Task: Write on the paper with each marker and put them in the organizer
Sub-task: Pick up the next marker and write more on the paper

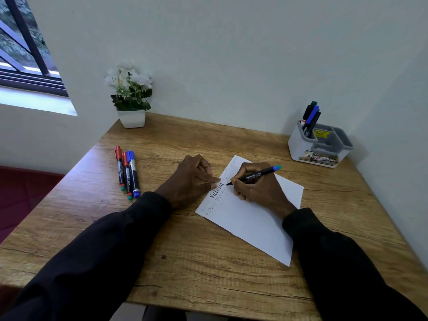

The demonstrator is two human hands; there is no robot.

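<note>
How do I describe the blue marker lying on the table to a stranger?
Start at the white flower pot at the far left of the table. Nearer the person from it, three markers lie side by side; take the blue marker, the one closest to the left hand. Its two neighbours have red caps.

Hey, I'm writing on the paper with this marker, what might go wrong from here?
The left hand pins only the edge of the paper with its fingertips, so the sheet may swivel under the marker. The right hand rests on the paper near the writing and might smear it. The three loose markers lie near the left sleeve; a nudge may roll them.
</note>
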